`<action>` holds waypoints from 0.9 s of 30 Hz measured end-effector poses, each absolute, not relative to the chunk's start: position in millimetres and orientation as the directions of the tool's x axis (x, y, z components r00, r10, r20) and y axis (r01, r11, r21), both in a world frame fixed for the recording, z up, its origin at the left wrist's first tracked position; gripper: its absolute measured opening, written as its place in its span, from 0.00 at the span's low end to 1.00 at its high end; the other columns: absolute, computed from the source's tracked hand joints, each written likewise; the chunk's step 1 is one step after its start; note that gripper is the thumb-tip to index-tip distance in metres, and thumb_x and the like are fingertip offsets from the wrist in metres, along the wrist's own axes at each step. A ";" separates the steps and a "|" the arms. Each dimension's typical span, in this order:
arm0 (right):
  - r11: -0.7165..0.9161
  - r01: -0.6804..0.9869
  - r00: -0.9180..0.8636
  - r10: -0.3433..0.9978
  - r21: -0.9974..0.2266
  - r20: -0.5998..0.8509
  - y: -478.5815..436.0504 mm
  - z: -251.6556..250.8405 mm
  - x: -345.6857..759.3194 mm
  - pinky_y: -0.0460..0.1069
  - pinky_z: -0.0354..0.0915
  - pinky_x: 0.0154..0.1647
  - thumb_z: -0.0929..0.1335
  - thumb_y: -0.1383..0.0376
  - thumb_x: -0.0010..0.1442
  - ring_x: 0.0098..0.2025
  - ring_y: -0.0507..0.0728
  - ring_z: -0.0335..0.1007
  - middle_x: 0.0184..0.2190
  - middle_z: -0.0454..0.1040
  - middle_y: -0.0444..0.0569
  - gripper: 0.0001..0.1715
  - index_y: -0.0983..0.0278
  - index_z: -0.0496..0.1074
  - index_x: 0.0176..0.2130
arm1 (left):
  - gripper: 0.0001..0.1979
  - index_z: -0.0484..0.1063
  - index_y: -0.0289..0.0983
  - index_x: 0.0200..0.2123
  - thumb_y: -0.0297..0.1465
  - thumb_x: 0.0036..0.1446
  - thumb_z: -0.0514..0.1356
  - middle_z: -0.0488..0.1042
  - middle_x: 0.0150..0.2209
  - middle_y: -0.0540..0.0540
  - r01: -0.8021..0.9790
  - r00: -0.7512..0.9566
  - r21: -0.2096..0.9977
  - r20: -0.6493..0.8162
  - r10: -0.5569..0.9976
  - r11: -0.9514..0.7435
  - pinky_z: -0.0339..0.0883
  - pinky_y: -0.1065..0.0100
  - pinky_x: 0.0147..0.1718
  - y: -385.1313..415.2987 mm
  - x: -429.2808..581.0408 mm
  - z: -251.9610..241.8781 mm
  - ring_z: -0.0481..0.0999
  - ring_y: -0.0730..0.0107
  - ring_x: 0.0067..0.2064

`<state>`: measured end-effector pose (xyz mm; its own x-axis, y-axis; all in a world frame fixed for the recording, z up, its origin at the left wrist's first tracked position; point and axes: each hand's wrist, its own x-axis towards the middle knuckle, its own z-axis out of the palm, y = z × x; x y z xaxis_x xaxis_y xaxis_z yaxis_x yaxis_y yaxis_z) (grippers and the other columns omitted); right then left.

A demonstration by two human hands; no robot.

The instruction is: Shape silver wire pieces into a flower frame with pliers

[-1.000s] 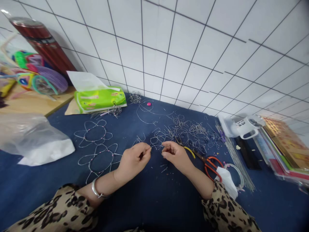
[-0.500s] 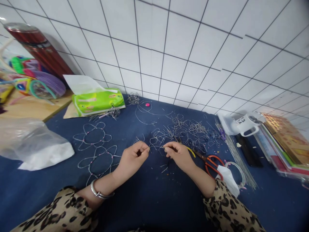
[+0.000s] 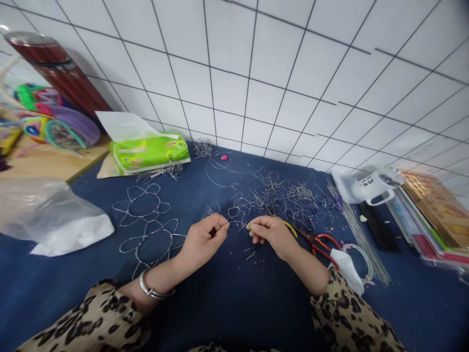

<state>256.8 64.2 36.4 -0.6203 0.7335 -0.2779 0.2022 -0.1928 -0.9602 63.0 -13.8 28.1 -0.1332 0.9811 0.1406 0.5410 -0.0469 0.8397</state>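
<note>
My left hand (image 3: 203, 239) and my right hand (image 3: 269, 233) hover close together over a dark blue cloth (image 3: 234, 303). Both pinch the ends of a short thin silver wire (image 3: 237, 226) stretched between the fingertips. Just beyond the fingers lies a tangle of bent wire pieces (image 3: 278, 198). Two finished wire flower shapes (image 3: 146, 222) with small pink beads rest on the cloth to the left of my left hand. A silver bangle sits on my left wrist.
Orange-handled scissors (image 3: 320, 243) and yellow-handled pliers (image 3: 289, 227) lie right of my right hand, with a white face mask (image 3: 348, 271). A green tissue pack (image 3: 150, 151), a plastic bag (image 3: 47, 215), a white mug (image 3: 370, 188), straight wires (image 3: 361, 234) and stacked books (image 3: 428, 215) ring the cloth.
The hands stay nearly in place; the right hand has shifted slightly and the fingertips have kept working the wire. The camera has tilted a little.
</note>
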 end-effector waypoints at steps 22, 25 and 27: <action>-0.095 0.299 -0.726 0.623 -0.950 -0.291 67.3 37.6 259.9 0.43 0.59 0.26 0.64 0.61 0.55 0.28 0.49 0.67 0.30 0.72 0.47 0.13 0.64 0.73 0.38 | 0.08 0.69 0.38 0.34 0.29 0.58 0.50 0.72 0.32 0.48 0.619 0.112 0.750 0.211 0.971 -0.234 0.63 0.70 0.35 -4.9 56.3 22.5 0.70 0.71 0.34; -0.098 0.287 -0.738 0.612 -0.953 -0.286 67.8 36.3 259.5 0.44 0.60 0.26 0.63 0.62 0.57 0.29 0.49 0.68 0.32 0.72 0.47 0.14 0.64 0.72 0.41 | 0.08 0.69 0.38 0.35 0.28 0.58 0.50 0.72 0.33 0.48 0.622 0.170 0.738 0.196 0.966 -0.260 0.63 0.70 0.36 -6.4 58.6 23.1 0.71 0.71 0.35; -0.108 0.276 -0.746 0.603 -0.955 -0.284 67.8 36.5 259.4 0.44 0.60 0.27 0.62 0.63 0.57 0.29 0.49 0.68 0.33 0.72 0.47 0.15 0.64 0.71 0.43 | 0.09 0.70 0.39 0.35 0.27 0.57 0.50 0.73 0.32 0.49 0.643 0.178 0.719 0.195 0.965 -0.264 0.63 0.71 0.35 -7.6 59.8 22.9 0.71 0.72 0.35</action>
<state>259.4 67.8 36.5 -0.7456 0.6029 -0.2840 0.2760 -0.1085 -0.9550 59.8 -7.6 22.9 0.1776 0.9646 0.1948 0.6432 -0.2636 0.7189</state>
